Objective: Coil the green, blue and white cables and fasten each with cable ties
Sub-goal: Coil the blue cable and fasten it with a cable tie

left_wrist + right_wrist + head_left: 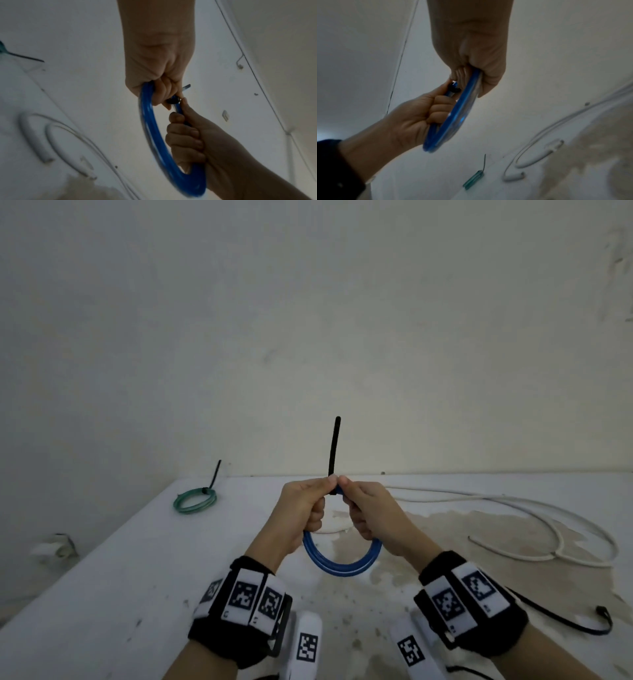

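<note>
Blue cable [342, 564], wound into a small coil, is held up above the surface [113, 587] between both hands. The fingers [317, 513] of the left hand [301, 515] are curled round the coil's upper left side, and the fingers [358, 520] of the right hand [371, 517] are curled round its upper right side. The thumbs are pressed together at the top of the coil, where a black cable tie [334, 448] is pinched; its free tail stands nearly upright above the knuckles. In the left wrist view the tie's head [173, 100] is seen wrapped round the blue strands between the two hands. The lower arc of the coil hangs free below the palms. A green cable [195, 500], already coiled and fastened with its own black tie [215, 474], lies at the far left of the surface. A white cable [534, 520] is spread in loose loops at the far right, well apart from the hands. Another black tie [582, 623] lies loose near the right wrist.
</note>
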